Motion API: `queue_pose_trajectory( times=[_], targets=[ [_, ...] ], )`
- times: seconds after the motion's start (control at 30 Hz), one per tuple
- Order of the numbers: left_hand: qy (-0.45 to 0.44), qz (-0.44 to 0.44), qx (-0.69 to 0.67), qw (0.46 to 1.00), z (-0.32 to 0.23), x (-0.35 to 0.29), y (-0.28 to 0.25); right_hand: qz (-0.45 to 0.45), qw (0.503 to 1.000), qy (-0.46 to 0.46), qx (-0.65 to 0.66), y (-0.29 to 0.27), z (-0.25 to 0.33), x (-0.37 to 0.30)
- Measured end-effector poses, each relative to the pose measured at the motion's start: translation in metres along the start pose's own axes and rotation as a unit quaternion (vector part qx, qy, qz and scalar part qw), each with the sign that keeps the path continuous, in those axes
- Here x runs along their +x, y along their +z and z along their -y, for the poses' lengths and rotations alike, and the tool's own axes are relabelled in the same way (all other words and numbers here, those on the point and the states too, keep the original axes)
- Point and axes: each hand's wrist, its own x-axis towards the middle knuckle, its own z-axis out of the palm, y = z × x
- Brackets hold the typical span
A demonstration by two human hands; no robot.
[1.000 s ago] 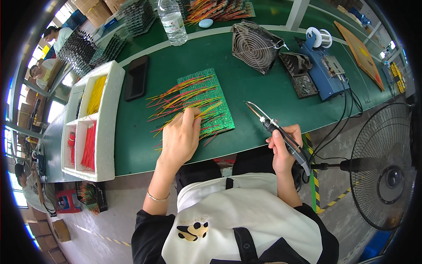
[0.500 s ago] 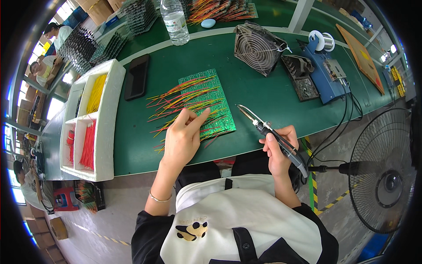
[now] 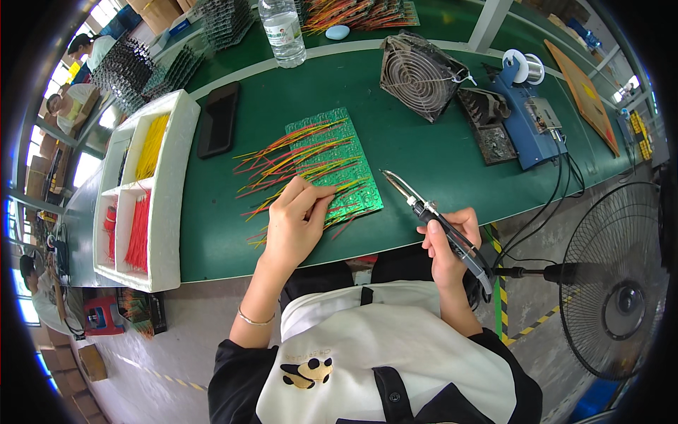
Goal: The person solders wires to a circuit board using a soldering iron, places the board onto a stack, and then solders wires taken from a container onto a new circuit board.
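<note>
A green circuit board (image 3: 361,166) lies on the bench with rows of red, yellow and black wires (image 3: 282,160) sticking out over its left side. My left hand (image 3: 296,215) is above the board's near part, thumb and forefinger pinched together on a thin wire; its colour is hard to make out behind the fingers. My right hand (image 3: 450,247) is closed round the grip of a soldering iron (image 3: 426,210) with a metal feed tube along it. The iron's tip points up and left, just right of the board and apart from it.
A white foam box (image 3: 178,212) of yellow and red wires stands left, beside a black phone (image 3: 219,120). Behind are a water bottle (image 3: 284,39) and a small fan (image 3: 418,76). A blue soldering station (image 3: 526,116) with a solder spool (image 3: 524,67) stands right; a floor fan (image 3: 621,283) is beyond the bench edge.
My left forefinger and thumb have come together in a pinch, with the fingertips slightly lower over the board. The right hand and soldering iron have hardly moved. The view has shifted slightly.
</note>
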Motion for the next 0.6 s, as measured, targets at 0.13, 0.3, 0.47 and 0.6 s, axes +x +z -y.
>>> queue_pose_trajectory(
  times=[0.13, 0.3, 0.47, 0.6],
  targets=[
    [0.014, -0.012, -0.003, 1.0, 0.0036, -0.0006, 0.0019, 0.013, 1.0, 0.022, 0.009, -0.0038, -0.0021, -0.0008],
    [-0.007, 0.005, 0.005, 1.0, 0.0006, -0.0005, 0.0004, 0.032, 0.999, 0.04, 0.02, -0.003, -0.003, -0.0027],
    [-0.005, 0.001, 0.006, 1.0, 0.0028, -0.0019, 0.0016, 0.035, 0.998, 0.046, 0.016, -0.0023, -0.0018, -0.0031],
    [0.016, -0.016, 0.002, 1.0, 0.0047, -0.0027, 0.0031, 0.038, 0.998, 0.043, 0.019, -0.0025, -0.0016, -0.0028]
  ],
)
